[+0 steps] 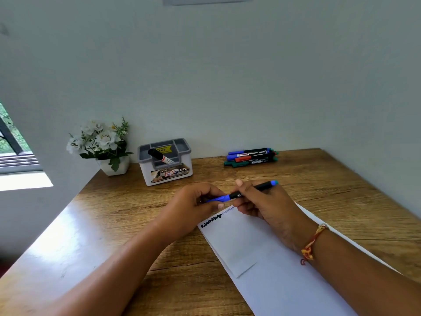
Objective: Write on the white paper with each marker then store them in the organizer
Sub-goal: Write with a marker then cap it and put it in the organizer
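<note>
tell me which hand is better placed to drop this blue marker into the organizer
Left, probably. The left hand grips the cap end of the blue marker, and the organizer stands on that side; the right hand would have to reach across.

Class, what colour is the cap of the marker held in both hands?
Blue: the cap of the marker shows best in the head view.

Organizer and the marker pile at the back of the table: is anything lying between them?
Nothing: in the head view the stretch between the organizer and the marker pile is bare wooden table.
</note>
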Action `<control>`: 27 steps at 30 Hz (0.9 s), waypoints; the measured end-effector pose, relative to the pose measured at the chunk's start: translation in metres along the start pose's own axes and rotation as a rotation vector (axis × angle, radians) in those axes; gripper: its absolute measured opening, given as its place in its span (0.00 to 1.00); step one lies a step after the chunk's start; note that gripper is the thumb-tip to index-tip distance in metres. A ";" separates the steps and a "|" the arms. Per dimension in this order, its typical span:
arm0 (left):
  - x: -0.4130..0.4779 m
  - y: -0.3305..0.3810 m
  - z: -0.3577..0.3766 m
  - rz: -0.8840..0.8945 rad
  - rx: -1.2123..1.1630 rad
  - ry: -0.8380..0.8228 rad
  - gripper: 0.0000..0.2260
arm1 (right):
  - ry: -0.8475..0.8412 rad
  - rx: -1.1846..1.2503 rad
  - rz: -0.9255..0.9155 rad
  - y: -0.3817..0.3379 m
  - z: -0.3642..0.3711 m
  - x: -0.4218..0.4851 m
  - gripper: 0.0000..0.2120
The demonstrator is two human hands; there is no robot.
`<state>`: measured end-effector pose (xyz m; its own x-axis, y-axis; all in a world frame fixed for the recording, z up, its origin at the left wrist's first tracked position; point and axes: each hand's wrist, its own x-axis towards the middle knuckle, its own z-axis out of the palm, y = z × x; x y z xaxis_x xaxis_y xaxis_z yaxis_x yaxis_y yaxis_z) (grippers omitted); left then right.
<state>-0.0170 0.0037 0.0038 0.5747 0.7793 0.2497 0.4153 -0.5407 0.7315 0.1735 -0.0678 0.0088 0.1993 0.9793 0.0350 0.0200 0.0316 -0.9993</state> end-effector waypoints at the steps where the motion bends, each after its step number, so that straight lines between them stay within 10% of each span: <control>1: 0.000 0.000 0.000 -0.019 -0.044 0.007 0.05 | 0.005 0.024 0.018 0.001 -0.001 0.000 0.13; 17: 0.000 0.012 0.001 -0.150 -0.289 0.070 0.06 | -0.024 0.052 0.025 0.006 -0.001 0.006 0.15; 27: 0.021 0.006 -0.054 0.017 -0.068 0.818 0.05 | -0.043 -0.122 0.017 0.016 0.003 0.019 0.20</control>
<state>-0.0402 0.0340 0.0475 -0.1266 0.7698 0.6256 0.3524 -0.5546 0.7538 0.1747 -0.0479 -0.0070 0.1588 0.9872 0.0150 0.1368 -0.0070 -0.9906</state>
